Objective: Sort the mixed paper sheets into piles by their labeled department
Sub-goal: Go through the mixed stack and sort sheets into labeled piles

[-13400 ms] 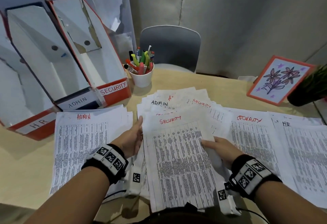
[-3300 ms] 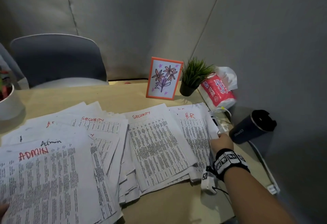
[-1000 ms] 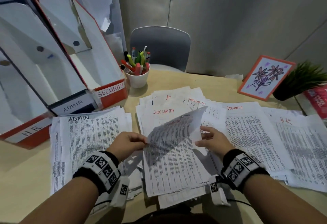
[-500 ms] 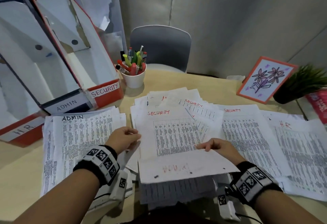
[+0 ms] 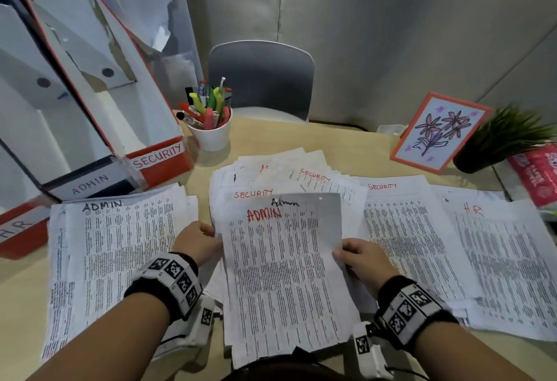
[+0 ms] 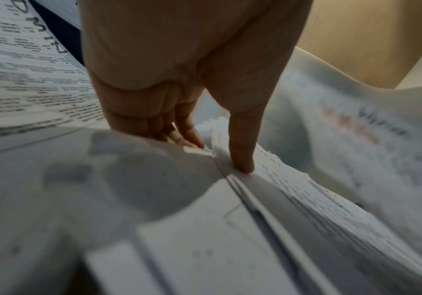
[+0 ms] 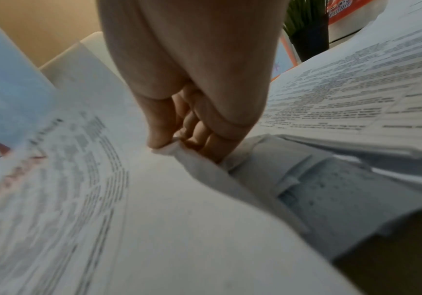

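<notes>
Both forearms were bare, with no sleeves. Each wrist wore a black band (image 5: 164,282) carrying white tiles printed with black square codes. A small white box (image 5: 368,350) with another such code hung beneath each wrist, and a thin black cable trailed from it.

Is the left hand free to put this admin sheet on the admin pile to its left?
Probably yes. The left hand grips the sheet marked ADMIN at its left edge, and the ADMIN pile lies right beside that hand with nothing between; the right hand, pinching the other edge, must release.
</notes>
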A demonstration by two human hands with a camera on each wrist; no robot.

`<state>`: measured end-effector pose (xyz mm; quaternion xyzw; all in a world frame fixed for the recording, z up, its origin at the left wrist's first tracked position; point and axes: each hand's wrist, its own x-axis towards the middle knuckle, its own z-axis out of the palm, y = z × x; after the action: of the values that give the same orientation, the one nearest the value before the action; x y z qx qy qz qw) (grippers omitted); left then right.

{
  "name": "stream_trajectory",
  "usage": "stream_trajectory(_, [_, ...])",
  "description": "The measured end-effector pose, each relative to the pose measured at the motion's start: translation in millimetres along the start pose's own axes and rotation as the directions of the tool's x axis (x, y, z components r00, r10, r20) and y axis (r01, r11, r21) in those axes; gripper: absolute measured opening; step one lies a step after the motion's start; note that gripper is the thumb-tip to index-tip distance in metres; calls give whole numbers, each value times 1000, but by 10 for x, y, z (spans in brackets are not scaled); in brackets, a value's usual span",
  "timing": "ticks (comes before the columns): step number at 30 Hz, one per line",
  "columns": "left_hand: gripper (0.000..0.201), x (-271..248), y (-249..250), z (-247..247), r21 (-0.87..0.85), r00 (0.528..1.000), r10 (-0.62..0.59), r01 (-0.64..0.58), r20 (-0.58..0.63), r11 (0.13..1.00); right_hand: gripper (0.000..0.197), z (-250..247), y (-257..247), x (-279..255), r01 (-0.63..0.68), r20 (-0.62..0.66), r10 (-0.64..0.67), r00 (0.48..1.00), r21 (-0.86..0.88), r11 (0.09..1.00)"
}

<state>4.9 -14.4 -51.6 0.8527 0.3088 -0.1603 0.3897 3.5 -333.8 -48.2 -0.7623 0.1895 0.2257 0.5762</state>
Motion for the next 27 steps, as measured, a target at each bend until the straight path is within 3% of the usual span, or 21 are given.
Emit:
stream_trajectory(2, [34, -79, 28, 4, -71, 996, 68, -72, -50, 995, 13, -9, 15, 29, -20, -34, 20, 999, 0, 1000])
stream_trajectory(5, [27, -216, 61, 5, -189, 974, 180, -204, -136, 960, 11, -3, -61, 39, -50, -25, 52, 998, 79, 996])
stream_trajectory(8, [39, -404, 109, -1, -361, 983, 186, -168, 14, 917, 12, 24, -192, 29, -61, 8, 61, 998, 147, 987])
stream_trajectory(12, [23, -488, 26, -29, -344, 978, 190, -151, 84, 927, 13, 81, -273, 64, -54, 97, 40, 994, 144, 988])
stream_trajectory(16, [28, -510, -267, -364, -396, 996, 88, -83, -4, 914, 7, 183, -350, 40, 91, 14, -90, 996, -154, 984])
stream_trajectory(19, [24, -561, -633, -726, -371, 995, 16, -53, -102, 927, 20, 211, -386, 3, 122, -48, -157, 986, -425, 897])
stream_trajectory(22, [38, -614, -1029, -1150, -275, 971, -62, -4, -231, 961, 42, 229, -386, 43, 67, -44, -124, 991, -641, 765])
stream_trajectory(27, [15, -594, -1465, -1738, -225, 912, -161, 78, -378, 971, 65, 332, -428, 122, 31, 2, -43, 999, -741, 671])
